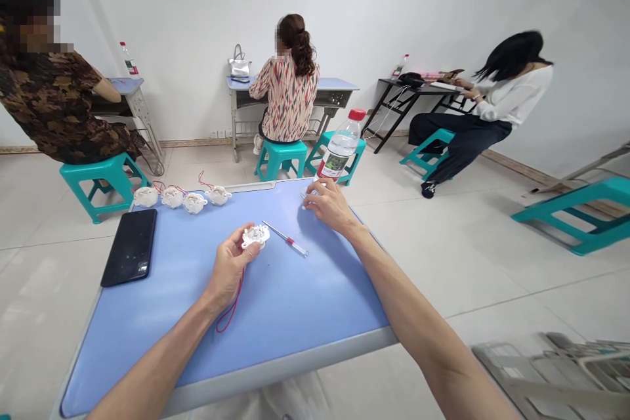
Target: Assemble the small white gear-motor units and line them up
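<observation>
My left hand [231, 266] grips a small white plastic housing [255, 236] with open inner workings facing up, and a red cord [230, 315] hangs below the hand. Just right of the housing lies a screwdriver [285, 238] with a clear and red handle. At the table's far right, my right hand [329, 205] has its fingers bent down close together beside the base of a water bottle [339, 149] with a red cap. Small, pale, clear bits show at those fingertips; what they are, I cannot make out.
Several similar white housings [172, 196] with red cords line the far left of the blue table [290, 302]. A black phone [129, 247] lies at the left edge. Beyond, people sit on teal stools [280, 156] at other desks [335, 84].
</observation>
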{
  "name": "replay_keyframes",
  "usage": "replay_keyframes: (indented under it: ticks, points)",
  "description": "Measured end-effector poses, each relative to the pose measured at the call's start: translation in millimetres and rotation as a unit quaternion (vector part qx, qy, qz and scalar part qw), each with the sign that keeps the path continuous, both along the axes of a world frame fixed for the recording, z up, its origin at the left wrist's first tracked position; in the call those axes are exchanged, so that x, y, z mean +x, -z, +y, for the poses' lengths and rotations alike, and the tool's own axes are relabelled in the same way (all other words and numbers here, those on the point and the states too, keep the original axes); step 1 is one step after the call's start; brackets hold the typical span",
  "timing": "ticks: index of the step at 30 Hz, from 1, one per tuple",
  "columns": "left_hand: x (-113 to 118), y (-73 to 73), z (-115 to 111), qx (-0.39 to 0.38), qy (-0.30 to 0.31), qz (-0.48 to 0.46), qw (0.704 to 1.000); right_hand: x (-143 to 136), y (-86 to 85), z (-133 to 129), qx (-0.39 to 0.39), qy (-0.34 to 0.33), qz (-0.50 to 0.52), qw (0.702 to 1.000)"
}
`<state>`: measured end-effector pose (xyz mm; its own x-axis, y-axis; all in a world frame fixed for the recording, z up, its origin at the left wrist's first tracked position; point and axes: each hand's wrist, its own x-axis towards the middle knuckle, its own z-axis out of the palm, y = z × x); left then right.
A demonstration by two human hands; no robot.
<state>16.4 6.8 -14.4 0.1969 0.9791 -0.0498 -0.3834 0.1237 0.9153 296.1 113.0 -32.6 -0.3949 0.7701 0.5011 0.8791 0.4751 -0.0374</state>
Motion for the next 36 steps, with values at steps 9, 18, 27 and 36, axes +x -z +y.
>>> replay_keyframes:
  ticks: [9,18,27,36]
  points:
    - [0,0.1,0,-0.002,-0.001,-0.004,1.000,4,4.1,2,-0.004,-0.005,0.023,1.000]
    - [0,1.4,1,-0.001,0.001,0.000,1.000,1,0.8,-3,0.006,-0.001,0.013,1.000]
    - [0,3.8,2,-0.004,0.010,0.001,1.000,-4,3.5,-2,0.003,0.000,-0.014,1.000]
    - [1,4.8,2,0.004,0.010,0.011,1.000,-9,0.2,-5,-0.004,-0.007,-0.025,1.000]
